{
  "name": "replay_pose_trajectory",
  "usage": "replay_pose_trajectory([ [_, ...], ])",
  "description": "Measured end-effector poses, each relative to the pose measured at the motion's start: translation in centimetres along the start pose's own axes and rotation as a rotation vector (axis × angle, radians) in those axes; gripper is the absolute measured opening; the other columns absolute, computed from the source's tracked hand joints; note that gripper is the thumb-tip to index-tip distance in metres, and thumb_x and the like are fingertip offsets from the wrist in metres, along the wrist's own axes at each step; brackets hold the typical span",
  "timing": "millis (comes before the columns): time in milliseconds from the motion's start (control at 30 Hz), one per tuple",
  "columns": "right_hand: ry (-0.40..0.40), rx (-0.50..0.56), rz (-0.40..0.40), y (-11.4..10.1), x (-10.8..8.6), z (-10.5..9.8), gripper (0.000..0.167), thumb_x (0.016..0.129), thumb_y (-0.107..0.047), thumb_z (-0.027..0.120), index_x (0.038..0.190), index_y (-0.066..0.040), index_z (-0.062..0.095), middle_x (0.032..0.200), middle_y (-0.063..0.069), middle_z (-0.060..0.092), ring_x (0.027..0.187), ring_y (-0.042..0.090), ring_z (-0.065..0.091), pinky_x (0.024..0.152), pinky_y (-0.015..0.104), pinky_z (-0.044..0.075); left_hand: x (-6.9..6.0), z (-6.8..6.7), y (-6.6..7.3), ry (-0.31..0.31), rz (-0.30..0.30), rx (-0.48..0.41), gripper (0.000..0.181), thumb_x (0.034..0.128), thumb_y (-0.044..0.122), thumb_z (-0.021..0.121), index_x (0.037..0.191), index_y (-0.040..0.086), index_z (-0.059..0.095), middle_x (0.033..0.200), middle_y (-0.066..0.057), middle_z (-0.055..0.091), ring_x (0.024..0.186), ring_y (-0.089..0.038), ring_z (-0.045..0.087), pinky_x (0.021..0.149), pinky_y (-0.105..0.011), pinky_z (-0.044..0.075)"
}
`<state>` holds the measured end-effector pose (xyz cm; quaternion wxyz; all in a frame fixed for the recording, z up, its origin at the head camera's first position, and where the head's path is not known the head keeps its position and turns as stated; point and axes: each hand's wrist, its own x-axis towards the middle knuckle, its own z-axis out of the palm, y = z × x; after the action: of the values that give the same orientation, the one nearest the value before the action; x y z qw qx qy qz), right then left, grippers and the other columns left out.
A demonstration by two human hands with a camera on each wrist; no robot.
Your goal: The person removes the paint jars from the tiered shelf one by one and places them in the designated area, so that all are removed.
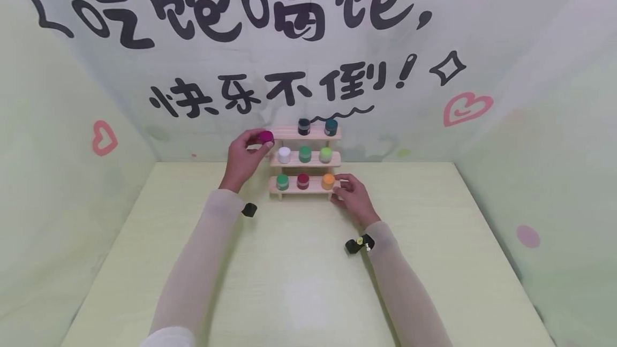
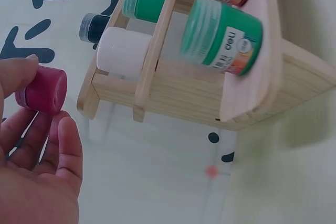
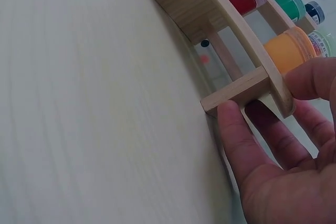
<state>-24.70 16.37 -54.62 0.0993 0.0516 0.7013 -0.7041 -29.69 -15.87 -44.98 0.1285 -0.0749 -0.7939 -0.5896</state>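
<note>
My left hand (image 1: pixel 242 158) pinches a magenta paint jar (image 1: pixel 266 137) between thumb and fingers, beside the left end of the top tier of a three-tier wooden rack (image 1: pixel 315 185). In the left wrist view this jar (image 2: pixel 48 90) is tilted and apart from the wood. My right hand (image 1: pixel 355 200) grips the right end of the lowest tier, its thumb by the orange paint jar (image 3: pixel 290 51) and fingers against the wooden support (image 3: pixel 239 90). On the top tier stand a black jar (image 1: pixel 303 127) and a dark teal jar (image 1: pixel 331 127).
White (image 1: pixel 284 155), green (image 1: pixel 305 154) and light green (image 1: pixel 325 155) jars stand on the middle tier. Below are another green jar (image 1: pixel 282 182) and a dark red one (image 1: pixel 302 181). A lettered backdrop (image 1: pixel 308 58) rises behind the pale table (image 1: pixel 299 272).
</note>
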Motion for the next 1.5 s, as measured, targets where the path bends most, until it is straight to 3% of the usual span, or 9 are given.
replay_pose_trajectory([
  [333,-0.003,-0.005,0.008,-0.3,-0.2,0.1,0.036,0.103,-0.005,0.064,0.138,-0.012,0.06,0.126,0.017,0.064,0.111,0.024,0.068,0.095,0.035,0.065,-3.1,-1.5,-1.1,-0.011,-0.039,0.025,0.046,0.0956,0.03,0.081,0.135,0.013,0.067,0.129,-0.008,0.072,0.116,-0.021,0.065,0.087,-0.019,0.058],
  [667,0.017,-0.024,0.053,-0.2,-0.7,-0.3,0.04,0.102,-0.005,0.066,0.14,-0.014,0.059,0.118,0.012,0.065,0.105,0.02,0.069,0.094,0.034,0.065,-6.0,-2.4,-3.2,-0.047,-0.083,0.062,0.049,0.0958,0.032,0.081,0.139,0.013,0.066,0.129,-0.008,0.071,0.119,-0.025,0.065,0.087,-0.016,0.057],
  [833,0.005,-0.013,0.032,-0.3,-0.5,-0.2,0.04,0.102,-0.007,0.066,0.141,-0.014,0.058,0.117,0.011,0.064,0.106,0.02,0.069,0.096,0.035,0.064,-6.6,-2.9,-4.0,-0.038,-0.117,0.122,0.046,0.0967,0.031,0.08,0.137,0.014,0.065,0.128,-0.008,0.071,0.119,-0.027,0.066,0.092,-0.026,0.06],
  [1033,0.011,0.0,0.037,-0.4,-0.3,0.1,0.04,0.102,-0.006,0.065,0.141,-0.014,0.059,0.116,0.01,0.063,0.104,0.02,0.069,0.094,0.034,0.065,-7.3,-3.5,-5.0,-0.072,-0.224,0.144,0.045,0.0965,0.029,0.08,0.137,0.016,0.063,0.13,-0.007,0.07,0.123,-0.028,0.066,0.103,-0.046,0.06],
  [1200,0.013,0.012,0.047,-0.2,-0.1,0.0,0.041,0.102,-0.006,0.065,0.141,-0.013,0.058,0.119,0.011,0.063,0.105,0.02,0.07,0.094,0.033,0.065,-7.9,-3.7,-5.6,-0.125,-0.3,0.136,0.047,0.0959,0.028,0.081,0.137,0.016,0.063,0.133,-0.008,0.07,0.127,-0.03,0.066,0.105,-0.045,0.06],
  [1500,0.011,0.018,0.05,-0.3,-0.1,0.1,0.04,0.102,-0.005,0.065,0.14,-0.013,0.058,0.118,0.011,0.061,0.106,0.022,0.07,0.094,0.035,0.065,-8.7,-3.8,-6.8,-0.146,-0.357,0.11,0.05,0.0943,0.024,0.082,0.139,0.013,0.062,0.135,-0.012,0.07,0.13,-0.032,0.065,0.111,-0.049,0.056],
])
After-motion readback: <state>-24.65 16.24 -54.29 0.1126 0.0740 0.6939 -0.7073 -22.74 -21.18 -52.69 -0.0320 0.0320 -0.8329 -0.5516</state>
